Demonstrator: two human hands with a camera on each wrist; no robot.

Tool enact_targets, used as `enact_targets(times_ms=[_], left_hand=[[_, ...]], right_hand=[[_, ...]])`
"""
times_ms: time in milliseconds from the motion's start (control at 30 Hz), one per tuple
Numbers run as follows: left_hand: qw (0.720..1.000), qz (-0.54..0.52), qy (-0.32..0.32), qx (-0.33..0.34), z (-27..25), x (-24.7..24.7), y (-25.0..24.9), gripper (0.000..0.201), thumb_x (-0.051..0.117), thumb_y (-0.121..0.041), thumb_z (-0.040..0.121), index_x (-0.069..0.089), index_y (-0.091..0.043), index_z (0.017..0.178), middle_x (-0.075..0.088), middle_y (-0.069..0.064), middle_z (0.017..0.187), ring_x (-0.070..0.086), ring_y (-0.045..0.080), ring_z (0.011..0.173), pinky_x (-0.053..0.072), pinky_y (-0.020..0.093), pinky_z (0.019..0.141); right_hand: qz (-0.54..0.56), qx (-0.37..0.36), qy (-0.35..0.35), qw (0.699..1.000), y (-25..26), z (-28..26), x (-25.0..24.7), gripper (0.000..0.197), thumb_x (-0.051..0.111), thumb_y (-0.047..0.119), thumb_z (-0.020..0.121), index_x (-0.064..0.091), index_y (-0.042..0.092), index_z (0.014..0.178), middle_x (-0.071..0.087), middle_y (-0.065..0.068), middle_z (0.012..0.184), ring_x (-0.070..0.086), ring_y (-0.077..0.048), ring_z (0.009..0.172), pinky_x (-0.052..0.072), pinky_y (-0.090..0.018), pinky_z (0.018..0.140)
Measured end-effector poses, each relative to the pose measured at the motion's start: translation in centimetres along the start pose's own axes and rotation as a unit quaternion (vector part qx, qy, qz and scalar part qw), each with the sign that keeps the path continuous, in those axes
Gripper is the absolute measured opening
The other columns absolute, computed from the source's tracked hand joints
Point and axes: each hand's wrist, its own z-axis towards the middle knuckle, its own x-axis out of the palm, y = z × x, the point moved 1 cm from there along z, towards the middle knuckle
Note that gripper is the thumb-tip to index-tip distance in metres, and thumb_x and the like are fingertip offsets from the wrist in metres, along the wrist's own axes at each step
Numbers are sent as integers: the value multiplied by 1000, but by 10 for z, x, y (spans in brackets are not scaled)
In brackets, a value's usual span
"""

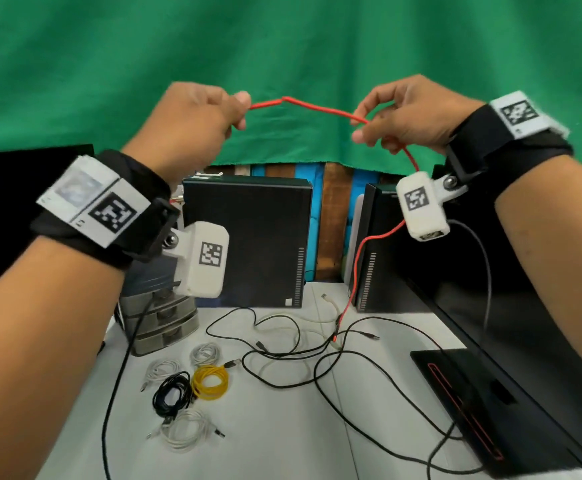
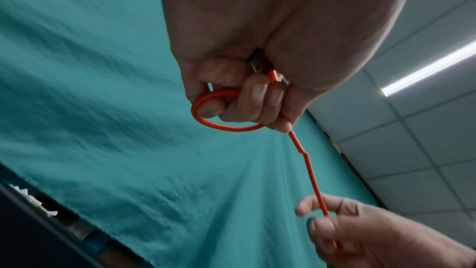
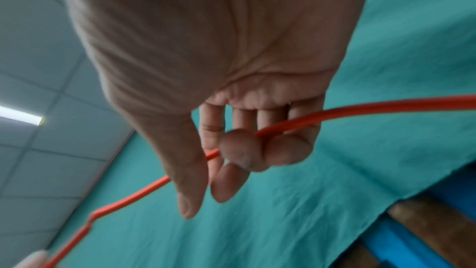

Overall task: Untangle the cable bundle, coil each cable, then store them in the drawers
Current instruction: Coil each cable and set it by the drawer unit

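Two hands hold our red cable (image 1: 317,107) up high
Our left hand (image 1: 192,123) grips its looped end; our right hand (image 1: 407,112) pinches it.

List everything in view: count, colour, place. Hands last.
red cable: 1, red, stretched between both hands, tail hanging to the table
coiled cables: 5; yellow, black, three white, front left of the table
loose cables: several, black and white, tangled mid-table
drawer unit: 1, grey translucent, table left
computer cases: 2, black, upright at the back
table: 1, white
backdrop cloth: 1, green, behind
left hand: grips the red cable's plug end and a small loop
right hand: pinches the red cable further along
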Motion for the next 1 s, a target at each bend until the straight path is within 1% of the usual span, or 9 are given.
enact_targets(times_ms=[100, 133, 267, 367, 467, 667, 767, 900, 1000], left_hand=[[999, 51, 11, 13, -6, 16, -2, 41, 54, -43, 99, 61, -21, 65, 42, 9, 65, 31, 14, 49, 23, 28, 51], [998, 56, 13, 11, -8, 20, -2, 40, 54, -41, 100, 61, -21, 66, 41, 11, 70, 31, 16, 51, 23, 29, 52], [999, 33, 28, 6, -12, 30, 0, 41, 55, -41, 100, 60, -21, 65, 39, 11, 71, 28, 17, 52, 22, 30, 53], [999, 8, 36, -7, -14, 29, 5, 42, 56, -45, 97, 63, -23, 61, 37, 6, 64, 32, 19, 58, 28, 33, 61], [999, 7, 43, -11, -15, 28, 7, 44, 56, -46, 97, 64, -24, 60, 39, 1, 63, 35, 20, 64, 31, 35, 68], [999, 13, 51, 0, -18, 30, 5, 41, 55, -41, 101, 62, -22, 65, 42, -3, 59, 37, 20, 62, 32, 35, 68], [999, 0, 54, 6, -19, 31, 3, 41, 56, -42, 99, 62, -22, 64, 43, -9, 54, 37, 16, 58, 33, 35, 67], [998, -1, 39, 41, -21, 34, 0, 33, 57, -30, 102, 61, -20, 70, 49, 0, 60, 43, 21, 62, 36, 32, 64], [996, 9, 14, 85, -21, 35, -2, 29, 56, -36, 98, 60, -25, 72, 50, 10, 64, 44, 23, 60, 36, 35, 60]], right_hand=[[40, -26, 21, 999, 6, -1, 20, 19, 81, 8, 79, 67, 20, 83, 67, 1, 59, 44, -14, 45, 41, -23, 47], [65, -39, 24, 997, 9, -2, 25, 18, 81, 8, 79, 68, 20, 84, 67, -1, 61, 44, -14, 45, 40, -22, 46], [122, -91, 27, 988, 16, -4, 39, 15, 79, 5, 81, 70, 16, 85, 68, -3, 64, 44, -14, 44, 36, -23, 43], [133, -111, 20, 985, 15, -4, 44, 12, 76, 4, 83, 70, 14, 84, 69, 1, 63, 42, -9, 39, 34, -21, 38], [117, -117, 22, 986, 13, -7, 45, 9, 73, 5, 88, 71, 13, 84, 67, 3, 62, 41, -9, 41, 34, -20, 38], [81, -116, 38, 989, 13, -12, 43, 10, 69, 8, 92, 71, 15, 85, 67, -3, 70, 43, -12, 50, 37, -20, 43], [49, -114, 51, 991, 14, -15, 42, 11, 66, 10, 95, 71, 15, 86, 68, -3, 73, 44, -13, 53, 40, -19, 44], [-7, -100, 68, 993, 16, -19, 42, 15, 61, 15, 99, 70, 16, 87, 67, 2, 74, 45, -10, 56, 41, -19, 47], [-21, -93, 85, 992, 17, -22, 43, 19, 57, 16, 101, 69, 16, 86, 66, 2, 73, 46, -9, 56, 41, -19, 49]])
